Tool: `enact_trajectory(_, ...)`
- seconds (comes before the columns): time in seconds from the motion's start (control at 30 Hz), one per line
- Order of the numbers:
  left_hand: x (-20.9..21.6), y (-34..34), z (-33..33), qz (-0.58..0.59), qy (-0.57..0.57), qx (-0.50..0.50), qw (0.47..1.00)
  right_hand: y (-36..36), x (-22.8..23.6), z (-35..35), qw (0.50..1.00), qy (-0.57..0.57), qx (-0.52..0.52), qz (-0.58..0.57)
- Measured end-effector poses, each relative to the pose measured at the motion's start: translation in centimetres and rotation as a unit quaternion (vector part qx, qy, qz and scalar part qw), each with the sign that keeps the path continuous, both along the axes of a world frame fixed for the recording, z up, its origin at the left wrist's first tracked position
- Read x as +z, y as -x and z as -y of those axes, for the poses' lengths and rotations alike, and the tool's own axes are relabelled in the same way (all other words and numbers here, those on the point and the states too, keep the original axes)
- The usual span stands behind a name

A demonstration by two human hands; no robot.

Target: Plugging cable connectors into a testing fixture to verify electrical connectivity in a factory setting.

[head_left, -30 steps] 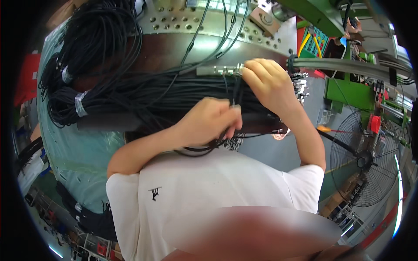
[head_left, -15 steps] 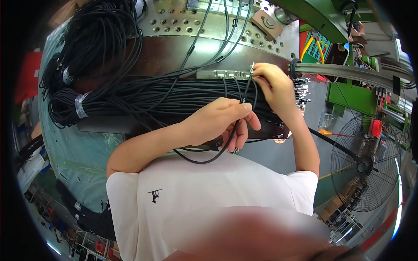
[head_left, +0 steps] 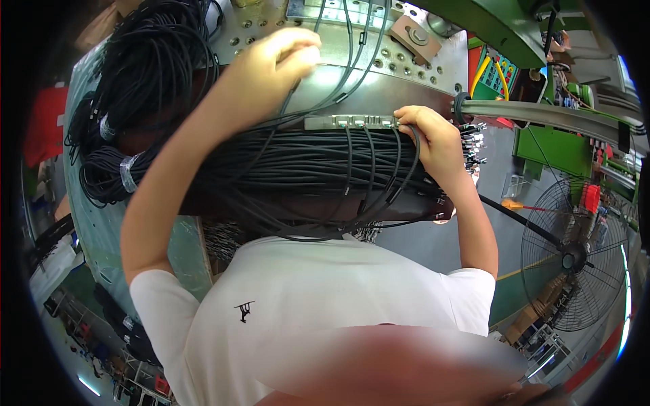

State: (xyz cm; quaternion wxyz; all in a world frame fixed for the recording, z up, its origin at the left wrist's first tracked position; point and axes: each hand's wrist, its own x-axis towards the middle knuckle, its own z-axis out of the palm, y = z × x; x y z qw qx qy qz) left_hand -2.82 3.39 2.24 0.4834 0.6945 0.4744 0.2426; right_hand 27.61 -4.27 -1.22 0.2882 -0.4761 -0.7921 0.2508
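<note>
My right hand (head_left: 437, 139) pinches the end of a black cable (head_left: 415, 159) at the right end of a narrow pale metal strip fixture (head_left: 321, 123). Small connectors sit along that strip, with several black cables (head_left: 371, 159) hanging from it toward me. Raised at the upper left is my left hand (head_left: 277, 64), its thumb and fingers curled together over another black cable (head_left: 319, 19) that runs down from the top. The hand hides the grip itself. Below the strip lies a thick bundle of black cables (head_left: 291, 159).
Coiled black cables (head_left: 152, 61) and a taped bundle (head_left: 127, 172) lie at the left. Behind the strip is a perforated metal plate (head_left: 271, 30) with a clamp block (head_left: 414, 39). A green machine arm (head_left: 487, 27) overhangs at right, and a black floor fan (head_left: 574, 257) stands beyond.
My left hand has left the cable near my chest and moved up and left to the hanging cable. My right hand has lowered slightly; its cable end now sits at the strip.
</note>
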Motion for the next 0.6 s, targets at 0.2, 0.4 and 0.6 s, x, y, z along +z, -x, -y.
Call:
enact_trajectory(0.2,-3.5,-7.5,-6.4,0.305,0.266,0.11,0.908,-0.1,0.4,-0.3,1.0,0.009,0.024,-0.007)
enact_trajectory(0.4,-5.8,-8.9,-5.3,0.372,0.347,0.033,0.86,-0.5,0.5,-0.8,0.998,0.056,0.042,-0.009)
enact_trajectory(0.6,-5.0,-8.1,-4.7,0.342,0.356,0.048,0.869,-0.2,2.0,-1.3,0.993,0.069,0.07,0.066)
